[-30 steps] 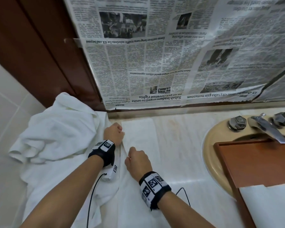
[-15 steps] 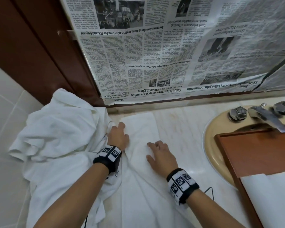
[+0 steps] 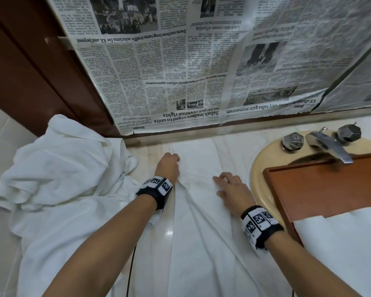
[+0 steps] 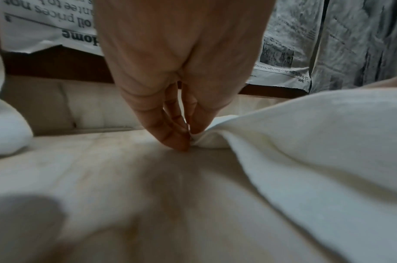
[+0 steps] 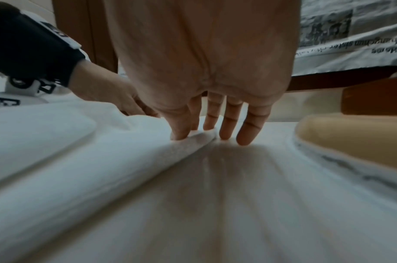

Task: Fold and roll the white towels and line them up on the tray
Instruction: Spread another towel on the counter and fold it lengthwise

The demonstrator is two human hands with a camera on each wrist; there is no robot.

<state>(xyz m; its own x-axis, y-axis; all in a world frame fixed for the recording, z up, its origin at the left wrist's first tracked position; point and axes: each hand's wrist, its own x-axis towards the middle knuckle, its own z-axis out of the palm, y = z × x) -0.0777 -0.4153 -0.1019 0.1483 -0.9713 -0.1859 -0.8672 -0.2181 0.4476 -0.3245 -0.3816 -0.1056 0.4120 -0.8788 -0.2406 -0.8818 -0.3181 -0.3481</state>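
Note:
A white towel [image 3: 198, 189] lies flat in a long strip on the marble counter [image 3: 238, 144], running from the back wall toward me. My left hand [image 3: 167, 166] sits at its left edge and pinches a fold of the towel [image 4: 215, 137] between thumb and fingertips. My right hand [image 3: 230, 186] rests on the right edge with straight fingers [image 5: 249, 131] pressing down and the thumb on the towel [image 5: 103, 169]. The brown wooden tray [image 3: 321, 189] lies over the sink at the right, with a white cloth [image 3: 341, 243] on its near part.
A rumpled pile of white towels [image 3: 58, 172] fills the left end of the counter beside a tiled wall. A cream sink rim [image 3: 258, 168] and metal faucet [image 3: 328, 144] lie to the right. Newspaper [image 3: 180, 71] covers the back wall.
Both hands were fists close together on the towel's edge. They have spread apart: the right hand slid right and flattened, the left moved toward the back wall, and the towel now lies wider.

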